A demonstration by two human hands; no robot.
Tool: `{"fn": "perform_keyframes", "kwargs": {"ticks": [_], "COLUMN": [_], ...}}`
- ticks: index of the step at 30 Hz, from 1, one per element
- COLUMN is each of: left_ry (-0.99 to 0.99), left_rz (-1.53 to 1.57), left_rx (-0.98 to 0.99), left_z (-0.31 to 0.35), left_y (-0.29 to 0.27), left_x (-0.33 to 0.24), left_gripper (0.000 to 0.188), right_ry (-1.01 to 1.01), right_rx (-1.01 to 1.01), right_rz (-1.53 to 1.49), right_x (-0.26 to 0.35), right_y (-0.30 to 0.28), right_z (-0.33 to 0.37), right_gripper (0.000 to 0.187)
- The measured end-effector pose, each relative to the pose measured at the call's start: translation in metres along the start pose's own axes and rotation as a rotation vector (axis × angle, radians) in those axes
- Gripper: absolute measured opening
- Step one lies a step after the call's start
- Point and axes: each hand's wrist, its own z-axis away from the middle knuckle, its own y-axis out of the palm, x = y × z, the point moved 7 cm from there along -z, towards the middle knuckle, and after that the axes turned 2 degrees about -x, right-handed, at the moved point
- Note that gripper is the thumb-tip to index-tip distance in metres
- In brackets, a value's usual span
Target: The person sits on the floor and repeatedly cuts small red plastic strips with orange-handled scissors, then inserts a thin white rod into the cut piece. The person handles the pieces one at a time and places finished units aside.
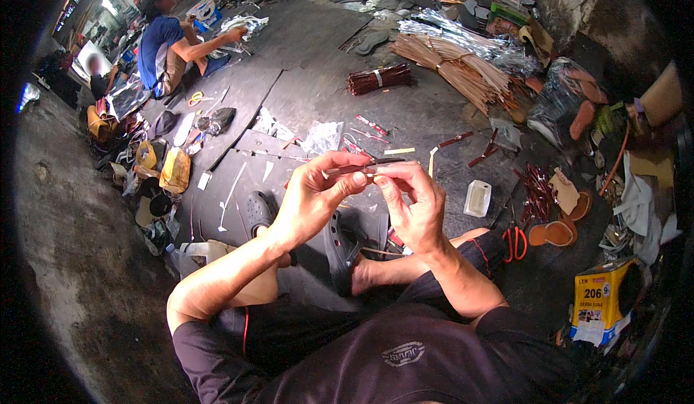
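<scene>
the strip (391,160) sits between left grip (307,200) and right grip (413,205), above the floor (303,50). the tray (477,199) lies to their right; farther right, the sandals (542,235), scissors (516,243) just left of them. ahead, the small bundle (379,79) lies left of the large bundle (452,66). the can (598,299) stands at far right.

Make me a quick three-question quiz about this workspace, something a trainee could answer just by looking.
1. True or false: the left hand and the right hand are close together, holding a thin strip.
2. What colour are the scissor handles beside the brown sandals? A) yellow B) red C) blue
3. Fill in: the dark red bundle has a ___ around its middle.

Key: 1. True. 2. B. 3. White band.
</scene>
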Motion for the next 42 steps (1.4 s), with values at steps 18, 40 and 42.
{"fn": "perform_keyframes", "kwargs": {"ticks": [18,40,42], "left_ry": [-0.047,-0.043,-0.047], "left_rz": [0.143,0.229,0.218], "left_rx": [-0.038,-0.098,-0.092], "left_z": [-0.002,-0.006,-0.006], "left_y": [-0.008,-0.014,-0.012], "left_x": [0.012,0.017,0.016], "left_gripper": [0.028,0.027,0.028], "right_ry": [0.146,0.027,0.146], "right_rx": [-0.15,0.033,0.068], "right_rz": [-0.053,-0.021,-0.137], "right_x": [-0.009,0.011,-0.004], "right_y": [-0.012,-0.013,-0.005], "right_z": [-0.022,-0.007,0.001], "right_gripper": [0.015,0.013,0.012]}}
